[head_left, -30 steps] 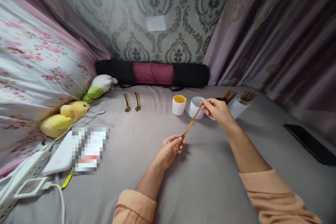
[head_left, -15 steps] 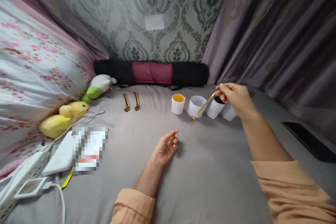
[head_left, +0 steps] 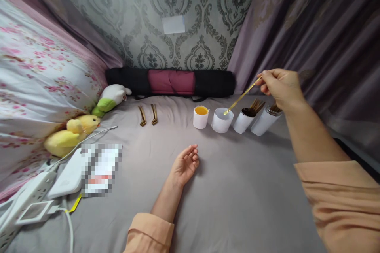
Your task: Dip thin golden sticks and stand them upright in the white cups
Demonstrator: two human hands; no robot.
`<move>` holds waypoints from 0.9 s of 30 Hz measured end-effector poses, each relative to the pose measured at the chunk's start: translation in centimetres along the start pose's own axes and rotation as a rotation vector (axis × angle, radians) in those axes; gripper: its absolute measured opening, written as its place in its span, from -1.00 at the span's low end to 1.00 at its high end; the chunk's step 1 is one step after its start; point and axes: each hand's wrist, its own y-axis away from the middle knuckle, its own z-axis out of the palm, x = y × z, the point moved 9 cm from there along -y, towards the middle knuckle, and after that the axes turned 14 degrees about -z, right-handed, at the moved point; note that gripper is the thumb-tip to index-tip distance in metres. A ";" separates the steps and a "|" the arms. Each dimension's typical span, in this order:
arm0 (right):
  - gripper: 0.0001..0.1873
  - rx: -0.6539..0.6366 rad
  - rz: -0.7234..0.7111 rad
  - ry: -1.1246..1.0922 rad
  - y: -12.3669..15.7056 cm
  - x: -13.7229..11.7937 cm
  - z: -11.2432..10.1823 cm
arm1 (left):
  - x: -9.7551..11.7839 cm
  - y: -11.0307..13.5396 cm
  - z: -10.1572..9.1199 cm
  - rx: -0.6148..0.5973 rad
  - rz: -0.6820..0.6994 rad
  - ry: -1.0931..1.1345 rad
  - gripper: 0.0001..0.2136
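Observation:
My right hand (head_left: 280, 86) pinches one end of a thin gold stick (head_left: 244, 95), which slants down to the left. The stick's flat lower tip is at the mouth of a white cup (head_left: 222, 124); I cannot tell whether it touches. To the left is a white cup with a yellow inside (head_left: 200, 120). To the right stand a dark-mouthed white cup (head_left: 242, 122) and a taller white container (head_left: 264, 122), with brownish-gold sticks in them. My left hand (head_left: 185, 166) rests palm up on the grey sheet, fingers loosely curled, holding nothing.
Two bent gold-brown pieces (head_left: 154, 114) lie left of the cups. A black and maroon roll (head_left: 170, 82) lies along the wall. Plush toys (head_left: 73, 134), a power strip (head_left: 26, 201) and a white device (head_left: 67, 178) are at left. A dark phone (head_left: 356, 158) is partly behind my right arm.
My right hand has moved up and to the right with the gold stick, whose tip went from before the second cup to its mouth. The sticks in the right containers now show. My left hand barely shifted.

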 end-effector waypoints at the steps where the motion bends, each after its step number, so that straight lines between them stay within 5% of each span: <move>1: -0.79 -0.003 -0.007 0.009 -0.1 -0.1 0.1 | 0.0 0.0 0.0 -0.004 -0.001 0.004 -0.86; 27: -0.81 -0.395 -0.072 0.106 1.5 5.1 7.5 | 0.4 0.0 -0.1 0.000 0.011 0.003 -0.86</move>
